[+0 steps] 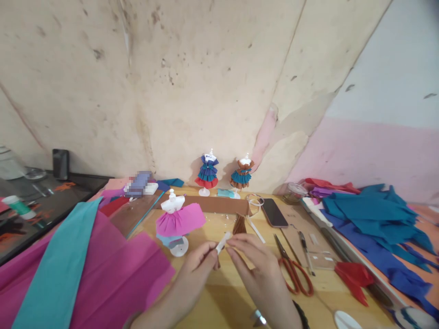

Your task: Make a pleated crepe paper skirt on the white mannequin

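In front of me my left hand pinches a small white strip between thumb and fingers. The fingertips of my right hand close on the strip's upper end; whether anything else is between them is hidden. Just left of my hands stands a small white dress form on a round base. A gathered magenta paper skirt wraps it, with one end sticking out to the right and light blue paper below. Behind my right hand lies a bundle of brown strands.
Orange-handled scissors, a pen and a phone lie to the right. Two dressed mini forms stand by the wall. Magenta sheets cover the left; teal paper is piled at right.
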The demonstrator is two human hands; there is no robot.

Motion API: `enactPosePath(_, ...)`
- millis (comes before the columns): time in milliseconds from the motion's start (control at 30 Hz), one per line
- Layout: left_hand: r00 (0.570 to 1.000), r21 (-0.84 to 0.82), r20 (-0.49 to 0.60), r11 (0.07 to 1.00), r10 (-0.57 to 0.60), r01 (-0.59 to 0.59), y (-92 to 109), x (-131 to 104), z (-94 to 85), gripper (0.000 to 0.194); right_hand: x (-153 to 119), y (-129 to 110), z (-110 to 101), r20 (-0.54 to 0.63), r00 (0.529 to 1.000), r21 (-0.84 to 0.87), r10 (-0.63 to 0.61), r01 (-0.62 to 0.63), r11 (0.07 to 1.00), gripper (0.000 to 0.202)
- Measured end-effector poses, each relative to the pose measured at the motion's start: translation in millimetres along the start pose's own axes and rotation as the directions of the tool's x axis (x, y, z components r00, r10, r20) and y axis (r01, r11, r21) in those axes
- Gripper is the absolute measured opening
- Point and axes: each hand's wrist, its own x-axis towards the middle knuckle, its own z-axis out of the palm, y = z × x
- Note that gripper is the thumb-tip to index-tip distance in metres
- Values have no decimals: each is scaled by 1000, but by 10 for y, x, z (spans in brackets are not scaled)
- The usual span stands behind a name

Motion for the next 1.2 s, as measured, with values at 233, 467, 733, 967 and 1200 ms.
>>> enactPosePath(233,990,338,9,931,143,-137,-129,-9,24,25,-47,-66,134,28,967,-333,-254,249,909,29)
enactPosePath(467,982,562,7,812,189,-160,-198,4,16,27,-50,-10,233,13,942,-415,-334,309,856,34)
enactPosePath(733,987,502,34,851,157,-153,-132,-11,7,29,-39,60,144,79,984,-180,-157,169,969,29)
enactPosePath(967,979,489,25,851,204,-190,-133,-8,32,28,-26,-33,109,79,975,-262,-208,222,939,35)
enactPosePath(1200,987,429,20,890,161,-154,-114,-46,44,28,-10,22,120,-33,970,-201,-242,231,952,19)
